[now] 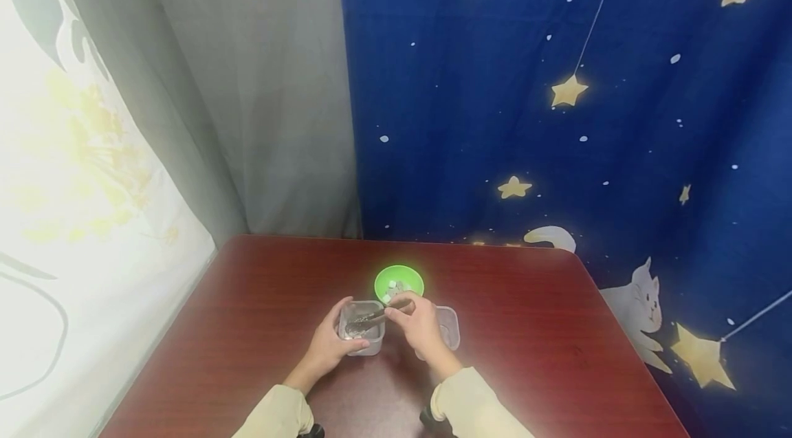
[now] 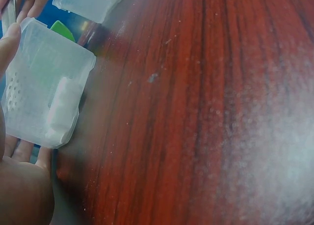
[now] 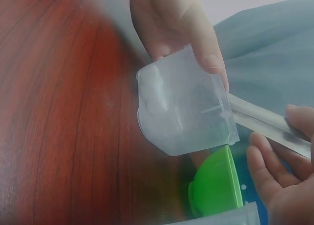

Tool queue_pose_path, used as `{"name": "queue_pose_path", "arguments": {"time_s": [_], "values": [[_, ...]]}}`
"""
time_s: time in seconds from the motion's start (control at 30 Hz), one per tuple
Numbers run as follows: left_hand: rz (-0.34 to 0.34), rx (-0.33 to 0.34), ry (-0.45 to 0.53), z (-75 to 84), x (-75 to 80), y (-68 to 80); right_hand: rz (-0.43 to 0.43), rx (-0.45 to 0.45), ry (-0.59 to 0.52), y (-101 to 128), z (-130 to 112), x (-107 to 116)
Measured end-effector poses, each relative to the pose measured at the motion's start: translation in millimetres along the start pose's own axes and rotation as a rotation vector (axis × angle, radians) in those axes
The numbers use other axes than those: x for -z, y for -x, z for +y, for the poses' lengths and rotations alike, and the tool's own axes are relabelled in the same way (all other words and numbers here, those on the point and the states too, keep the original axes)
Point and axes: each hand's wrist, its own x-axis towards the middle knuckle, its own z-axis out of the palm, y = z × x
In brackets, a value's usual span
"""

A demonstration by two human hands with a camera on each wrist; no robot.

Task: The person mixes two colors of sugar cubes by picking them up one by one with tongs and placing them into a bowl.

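A clear square plastic tub (image 1: 371, 347) is gripped by the curled left hand (image 1: 329, 340); silver metal tongs (image 3: 265, 123) (pinched by the right hand (image 1: 423, 326)) are best squeezed gently — tub steadied.

Strong light comes from left of the table (image 1: 526, 328), where the white floral curtain (image 1: 93, 170) is partly bleached out, while the blue star-printed curtain (image 1: 445, 115) beyond the table is much dimmer. Whitish glare spreads over the near part of the table, and a soft shadow falls on it beside the plastic container (image 2: 49, 63). Both wrist views are hazy and a little soft, with the plastic container milky and low in contrast.
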Motion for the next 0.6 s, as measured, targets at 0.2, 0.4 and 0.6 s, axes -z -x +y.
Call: {"name": "queue_pose_path", "arguments": {"time_s": [0.2, 0.4, 0.6], "values": [[-0.004, 0.002, 0.007, 3.1, -1.6, 0.6, 0.01, -0.001, 0.003, -0.8, 2.0, 2.8], [0.0, 0.002, 0.001, 5.1, -2.8, 1.5, -0.015, 0.034, 0.009, -0.4, 0.0, 6.2], [0.007, 0.01, -0.011, 4.9, -5.3, 2.0, -0.055, 0.06, -0.001, -0.1, -3.1, 6.8]]}}
